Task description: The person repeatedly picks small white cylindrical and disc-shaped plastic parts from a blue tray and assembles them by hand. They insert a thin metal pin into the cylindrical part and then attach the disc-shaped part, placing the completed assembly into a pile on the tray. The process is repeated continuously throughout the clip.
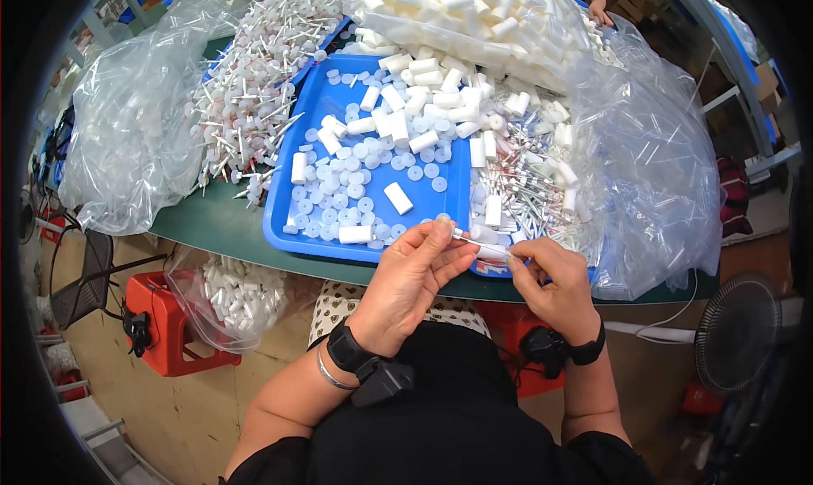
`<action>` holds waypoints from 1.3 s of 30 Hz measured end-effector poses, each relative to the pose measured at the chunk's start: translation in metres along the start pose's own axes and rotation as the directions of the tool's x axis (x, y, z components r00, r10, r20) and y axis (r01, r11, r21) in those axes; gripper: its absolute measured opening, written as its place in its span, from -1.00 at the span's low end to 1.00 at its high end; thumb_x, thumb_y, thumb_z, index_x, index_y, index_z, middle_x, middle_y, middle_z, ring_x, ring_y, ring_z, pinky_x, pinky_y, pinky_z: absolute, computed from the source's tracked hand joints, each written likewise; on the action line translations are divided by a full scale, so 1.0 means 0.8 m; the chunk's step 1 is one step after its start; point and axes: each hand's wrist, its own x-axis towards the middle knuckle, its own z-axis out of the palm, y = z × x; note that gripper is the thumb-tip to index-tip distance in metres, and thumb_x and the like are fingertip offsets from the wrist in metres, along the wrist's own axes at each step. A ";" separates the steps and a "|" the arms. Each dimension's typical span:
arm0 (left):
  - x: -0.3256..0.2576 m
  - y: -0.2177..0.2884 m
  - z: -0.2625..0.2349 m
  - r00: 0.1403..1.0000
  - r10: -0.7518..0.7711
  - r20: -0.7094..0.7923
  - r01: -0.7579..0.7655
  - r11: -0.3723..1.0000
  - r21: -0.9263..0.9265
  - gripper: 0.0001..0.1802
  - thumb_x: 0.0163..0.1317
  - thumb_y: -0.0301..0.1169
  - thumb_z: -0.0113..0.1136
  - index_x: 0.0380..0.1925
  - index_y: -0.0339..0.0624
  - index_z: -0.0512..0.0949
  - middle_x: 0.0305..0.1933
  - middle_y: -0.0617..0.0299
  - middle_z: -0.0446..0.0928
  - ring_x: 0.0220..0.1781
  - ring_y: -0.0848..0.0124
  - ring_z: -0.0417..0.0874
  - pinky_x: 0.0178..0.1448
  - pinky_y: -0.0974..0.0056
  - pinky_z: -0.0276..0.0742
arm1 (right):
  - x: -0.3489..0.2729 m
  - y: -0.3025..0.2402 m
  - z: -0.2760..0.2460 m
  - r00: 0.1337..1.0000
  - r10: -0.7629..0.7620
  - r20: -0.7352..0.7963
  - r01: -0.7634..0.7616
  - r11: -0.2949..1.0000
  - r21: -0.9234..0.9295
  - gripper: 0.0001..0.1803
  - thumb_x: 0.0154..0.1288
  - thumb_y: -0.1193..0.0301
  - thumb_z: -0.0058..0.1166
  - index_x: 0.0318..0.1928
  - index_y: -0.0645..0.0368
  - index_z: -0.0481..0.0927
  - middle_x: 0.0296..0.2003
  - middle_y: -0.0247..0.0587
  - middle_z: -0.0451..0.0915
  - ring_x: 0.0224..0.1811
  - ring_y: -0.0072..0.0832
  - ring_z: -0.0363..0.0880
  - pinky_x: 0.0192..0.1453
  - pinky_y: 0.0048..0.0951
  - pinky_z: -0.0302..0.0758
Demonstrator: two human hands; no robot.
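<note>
Over the front edge of the blue tray (273,218), my left hand (406,282) is closed in a pinch on one end of a thin white stick (476,242). My right hand (555,283) pinches the stick's other end between thumb and finger. Small details at the left fingertips are too fine to make out. In the tray lie many translucent round discs (339,199) with holes in the middle. White cylinders (398,199) are scattered among them and heaped at the back. Just beyond my right hand, thin white and red sticks (525,193) lie in a pile.
A clear bag of white cylinders (474,19) covers the back. Left of the tray rises a heap of sticks with discs on them (254,78). Crumpled plastic (648,155) drapes the right side. A red stool (165,324) and a fan (737,332) stand below. Another person's hand (599,12) shows at far right.
</note>
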 end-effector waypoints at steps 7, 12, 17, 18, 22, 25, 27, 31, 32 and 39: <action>0.000 -0.010 -0.004 0.998 0.012 0.054 -0.016 0.997 0.074 -0.74 0.37 -0.33 0.16 -0.07 -0.28 0.52 -0.14 0.12 0.60 -0.02 0.33 0.66 0.08 0.31 0.64 | 0.007 0.006 0.016 0.986 -0.148 -0.082 0.152 0.988 0.033 -0.91 0.19 0.57 0.21 -0.28 0.25 0.60 -0.45 -0.21 0.60 -0.63 -0.52 0.53 -0.53 -0.53 0.41; -0.006 -0.014 0.000 0.997 -0.013 0.073 -0.002 0.980 0.199 -0.72 0.38 -0.34 0.14 -0.02 -0.27 0.52 -0.15 0.18 0.61 0.00 0.35 0.66 0.02 0.32 0.60 | 0.003 -0.007 0.020 0.826 0.381 0.416 -0.563 0.527 0.636 -0.81 0.47 0.40 -0.02 -0.17 0.28 0.55 -0.45 -0.24 0.60 -0.61 -0.61 0.54 -0.50 -0.64 0.43; -0.011 0.005 -0.003 0.997 0.065 0.051 -0.080 0.924 0.374 -0.73 0.37 -0.35 0.15 -0.04 -0.30 0.53 -0.25 0.25 0.59 -0.18 0.49 0.63 -0.14 0.41 0.55 | 0.007 -0.020 0.032 0.824 0.335 0.456 -0.565 0.534 0.629 -0.71 0.53 0.29 -0.14 -0.11 0.28 0.53 -0.53 -0.27 0.59 -0.57 -0.62 0.57 -0.48 -0.61 0.48; -0.011 0.012 -0.008 0.994 0.097 0.053 -0.110 0.910 0.399 -0.74 0.37 -0.35 0.16 -0.05 -0.30 0.53 -0.27 0.26 0.58 -0.22 0.52 0.61 -0.16 0.43 0.54 | 0.009 -0.018 0.030 0.871 0.333 0.360 -0.489 0.659 0.572 -0.72 0.52 0.29 -0.11 -0.12 0.27 0.54 -0.54 -0.25 0.59 -0.57 -0.57 0.57 -0.47 -0.57 0.49; 0.010 0.104 -0.036 0.929 0.365 0.060 -0.369 0.926 0.076 -0.73 0.40 -0.36 0.10 -0.04 -0.34 0.49 -0.28 0.22 0.55 -0.25 0.46 0.59 -0.19 0.45 0.53 | 0.019 0.025 0.006 0.986 0.115 -0.121 -0.134 0.977 -0.164 -0.84 0.31 0.37 0.13 -0.20 0.20 0.59 -0.49 -0.03 0.60 -0.50 -0.15 0.60 -0.43 -0.25 0.47; 0.024 0.221 -0.048 0.878 0.473 0.073 -0.457 0.874 -0.166 -0.52 0.42 -0.22 0.05 0.08 -0.49 0.40 0.00 -0.04 0.57 -0.06 0.36 0.64 0.01 0.41 0.60 | 0.022 0.055 -0.008 0.989 0.064 -0.135 -0.114 0.906 -0.408 -0.85 0.19 0.41 0.20 -0.25 0.17 0.58 -0.40 -0.06 0.60 -0.37 -0.13 0.61 -0.33 -0.18 0.49; 0.025 0.229 -0.037 0.852 0.523 0.029 -0.524 0.849 0.069 -0.52 0.43 -0.23 0.05 0.12 -0.45 0.39 0.05 -0.01 0.57 -0.06 0.37 0.64 0.03 0.36 0.59 | 0.026 0.067 -0.003 0.992 0.064 -0.104 -0.106 0.875 -0.471 -0.86 0.15 0.42 0.21 -0.30 0.16 0.57 -0.37 -0.08 0.59 -0.33 -0.12 0.60 -0.28 -0.15 0.50; 0.022 0.164 -0.019 0.869 0.444 0.219 -0.454 0.539 0.709 -0.58 0.34 -0.32 0.16 0.15 -0.26 0.47 -0.01 0.15 0.62 -0.09 0.44 0.63 -0.03 0.39 0.52 | 0.031 0.078 0.007 0.996 0.068 -0.055 -0.087 0.825 -0.558 -0.89 0.12 0.45 0.19 -0.37 0.17 0.54 -0.39 -0.12 0.58 -0.34 -0.09 0.58 -0.27 -0.14 0.49; 0.020 0.145 -0.022 0.888 0.401 0.225 -0.385 0.383 0.840 -0.67 0.31 -0.36 0.21 0.04 -0.23 0.56 -0.01 0.18 0.62 -0.10 0.46 0.63 -0.05 0.37 0.51 | 0.029 0.082 0.007 0.996 0.070 -0.056 -0.089 0.831 -0.550 -0.90 0.12 0.46 0.19 -0.38 0.17 0.53 -0.39 -0.11 0.58 -0.35 -0.08 0.58 -0.28 -0.13 0.48; 0.019 0.104 -0.045 0.781 0.310 0.543 -0.299 -0.578 0.759 -0.80 0.07 -0.53 0.26 -0.26 -0.30 0.63 -0.20 0.10 0.56 -0.07 0.10 0.48 0.02 0.16 0.46 | 0.019 0.065 -0.014 0.953 0.280 -0.117 -0.302 0.915 -0.267 -0.90 0.14 0.54 0.17 -0.36 0.24 0.49 -0.42 -0.01 0.55 -0.42 -0.13 0.57 -0.32 -0.23 0.47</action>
